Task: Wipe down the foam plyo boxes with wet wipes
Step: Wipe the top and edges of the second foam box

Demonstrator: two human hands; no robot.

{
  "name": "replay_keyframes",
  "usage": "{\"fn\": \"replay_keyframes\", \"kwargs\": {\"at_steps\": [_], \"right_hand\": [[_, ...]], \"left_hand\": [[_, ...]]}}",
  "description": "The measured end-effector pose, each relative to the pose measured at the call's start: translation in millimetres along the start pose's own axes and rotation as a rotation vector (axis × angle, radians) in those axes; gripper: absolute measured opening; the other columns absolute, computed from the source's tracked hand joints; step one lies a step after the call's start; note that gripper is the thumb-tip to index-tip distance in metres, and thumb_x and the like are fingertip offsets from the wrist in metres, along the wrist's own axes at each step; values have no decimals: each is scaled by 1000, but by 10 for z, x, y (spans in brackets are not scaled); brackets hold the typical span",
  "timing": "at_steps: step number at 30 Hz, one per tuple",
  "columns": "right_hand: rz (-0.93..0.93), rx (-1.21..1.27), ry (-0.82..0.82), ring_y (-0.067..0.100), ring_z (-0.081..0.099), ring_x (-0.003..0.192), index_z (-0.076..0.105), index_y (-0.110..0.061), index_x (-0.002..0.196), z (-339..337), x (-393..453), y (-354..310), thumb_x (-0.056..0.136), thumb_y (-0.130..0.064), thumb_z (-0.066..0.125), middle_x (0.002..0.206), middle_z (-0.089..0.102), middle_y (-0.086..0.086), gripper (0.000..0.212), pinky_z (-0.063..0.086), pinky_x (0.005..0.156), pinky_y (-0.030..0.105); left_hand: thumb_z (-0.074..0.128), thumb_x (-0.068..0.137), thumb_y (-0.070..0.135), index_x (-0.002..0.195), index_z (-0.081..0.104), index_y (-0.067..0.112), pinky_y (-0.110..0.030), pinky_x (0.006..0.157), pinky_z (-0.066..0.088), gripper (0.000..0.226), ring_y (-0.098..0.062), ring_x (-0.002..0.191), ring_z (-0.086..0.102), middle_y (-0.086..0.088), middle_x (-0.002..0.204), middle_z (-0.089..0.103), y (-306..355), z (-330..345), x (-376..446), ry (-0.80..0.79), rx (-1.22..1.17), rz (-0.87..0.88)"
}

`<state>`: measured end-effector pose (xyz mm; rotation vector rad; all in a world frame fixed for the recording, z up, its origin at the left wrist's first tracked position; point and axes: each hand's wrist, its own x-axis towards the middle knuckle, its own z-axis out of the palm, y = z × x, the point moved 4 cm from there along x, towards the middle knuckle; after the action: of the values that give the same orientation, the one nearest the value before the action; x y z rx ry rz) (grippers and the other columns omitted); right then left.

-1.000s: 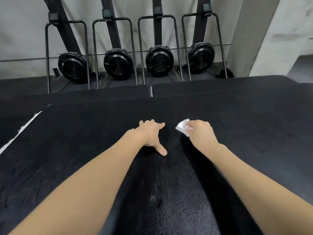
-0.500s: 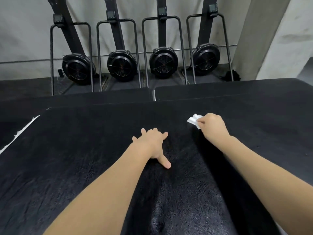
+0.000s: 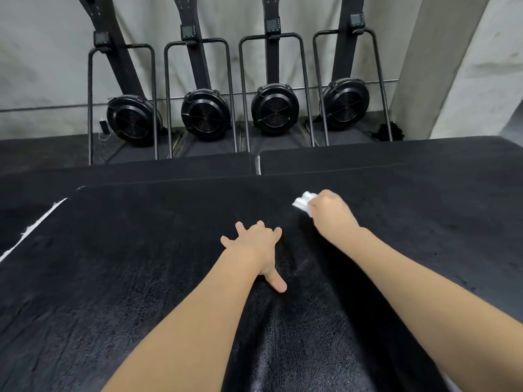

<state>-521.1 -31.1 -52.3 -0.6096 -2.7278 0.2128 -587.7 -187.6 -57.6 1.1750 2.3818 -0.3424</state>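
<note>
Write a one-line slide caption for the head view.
Right hand wipes a black foam plyo box with a wet wipe while the left hand rests flat on it.

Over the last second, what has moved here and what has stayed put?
The right hand, gripping the wipe, slid away from the person and to the right across the box, towards its far edge. Nothing was picked up or let go. The left hand stayed flat on the box with fingers spread, and the four machines by the wall did not move.
</note>
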Motion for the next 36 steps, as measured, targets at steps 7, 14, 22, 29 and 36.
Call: {"fn": "replay_keyframes", "kwargs": {"at_steps": [7,14,22,29,36], "right_hand": [[241,26,42,24,35,68,37,-13,55,165,286,371,88,5,55,70,30,2,41,28,53,30],[40,231,-21,13,36,53,56,-10,55,392,360,104,91,-4,57,60,32,-9,36,27,49,20],[246,52,-48,22,36,70,38,-20,57,141,523,647,88,2,53,63,34,0,41,26,51,27],[236,171,-24,20,28,63,25,-22,50,218,693,510,88,-4,53,62,25,-1,51,21,49,30],[22,184,-54,18,24,60,21,-19,54,354,853,-6,84,6,49,67,25,2,47,18,50,29]], "left_hand": [[90,60,59,161,3,32,-82,105,20,136,-55,148,-9,-7,166,3,14,-24,44,-36,-2,0],[85,65,63,161,-1,35,-81,105,24,132,-51,150,-6,-4,166,8,-28,-54,36,-40,-16,41],[83,74,55,156,28,42,-72,111,26,99,-43,152,7,-6,161,29,-133,-158,140,46,-225,60],[85,74,52,159,19,42,-84,106,12,108,-46,152,-8,0,166,17,-65,-164,201,33,-168,46],[81,75,56,159,19,40,-84,105,15,106,-48,150,-4,-1,163,19,-52,-147,210,35,-122,40]]}}
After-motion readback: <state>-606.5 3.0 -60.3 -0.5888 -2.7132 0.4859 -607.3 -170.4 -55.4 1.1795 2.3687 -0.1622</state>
